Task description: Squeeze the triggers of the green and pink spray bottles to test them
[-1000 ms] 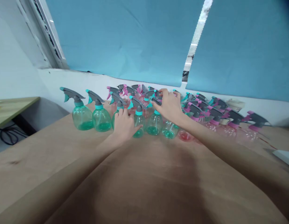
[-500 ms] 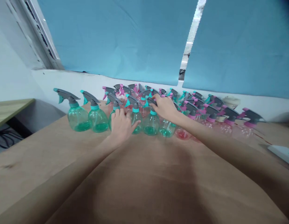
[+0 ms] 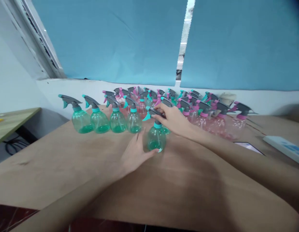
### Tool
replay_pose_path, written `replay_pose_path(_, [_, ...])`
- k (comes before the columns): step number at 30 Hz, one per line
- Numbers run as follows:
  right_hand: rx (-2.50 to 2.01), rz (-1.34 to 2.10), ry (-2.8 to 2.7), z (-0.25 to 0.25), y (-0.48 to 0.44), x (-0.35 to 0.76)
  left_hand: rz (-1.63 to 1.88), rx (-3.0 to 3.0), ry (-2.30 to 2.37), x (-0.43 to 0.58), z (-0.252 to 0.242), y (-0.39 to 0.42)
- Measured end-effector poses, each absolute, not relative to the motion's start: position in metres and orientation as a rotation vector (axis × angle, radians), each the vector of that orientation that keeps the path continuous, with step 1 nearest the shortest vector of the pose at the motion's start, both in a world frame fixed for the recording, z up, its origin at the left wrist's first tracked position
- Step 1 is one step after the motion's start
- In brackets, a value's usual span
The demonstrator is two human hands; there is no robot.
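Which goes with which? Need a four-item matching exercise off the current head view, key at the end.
Column 1
1. Right hand
2. Left hand
3. Blue sheet
4. Black cables

Column 2
A. Under the side table at far left
B. Open, thumb beside the lower part of the nearest green bottle
C. Gripping that bottle's grey spray head
D. Above the white wall strip, behind the bottles

Pairs: 1-C, 2-B, 3-D, 4-A

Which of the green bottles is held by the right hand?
The green bottle nearest the camera, in front of the others; only its sprayer is in the right hand.
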State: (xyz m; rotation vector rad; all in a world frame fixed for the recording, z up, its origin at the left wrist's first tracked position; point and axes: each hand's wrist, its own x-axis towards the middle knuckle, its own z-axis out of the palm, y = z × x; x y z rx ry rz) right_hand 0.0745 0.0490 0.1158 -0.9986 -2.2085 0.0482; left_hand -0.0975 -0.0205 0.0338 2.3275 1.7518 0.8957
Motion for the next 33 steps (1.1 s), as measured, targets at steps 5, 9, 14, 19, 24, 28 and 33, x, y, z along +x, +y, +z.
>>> replay_pose_path(5, [-0.961, 0.133, -2.195, 0.115, 0.010, 0.114, 0.791, 2.257, 1.592, -0.057, 0.038, -0.042])
replay_pose_path(9, [-0.995, 0.303, -2.199, 0.110, -0.009, 0.150, 0.769, 2.261, 1.480, -0.030, 0.035, -0.053])
replay_pose_path(14, [-0.952, 0.648, -2.191, 0.088, -0.013, 0.190, 0.758, 2.249, 1.368, -0.003, 0.019, -0.051])
replay_pose_path(19, [-0.987, 0.766, -2.110, 0.072, -0.010, 0.209, 0.727, 2.284, 1.230, 0.022, 0.015, -0.037])
replay_pose_path(24, [-1.028, 0.779, -2.012, 0.070, -0.003, 0.209, 0.711, 2.318, 1.068, 0.033, 0.013, -0.018])
replay_pose_path(28, [-0.821, 1.042, -1.889, 0.060, 0.009, 0.204, 0.692, 2.324, 1.068, 0.030, 0.011, -0.005])
replay_pose_path(33, [-0.829, 1.086, -1.862, 0.057, 0.017, 0.195, 0.692, 2.314, 1.088, 0.021, 0.009, 0.001])
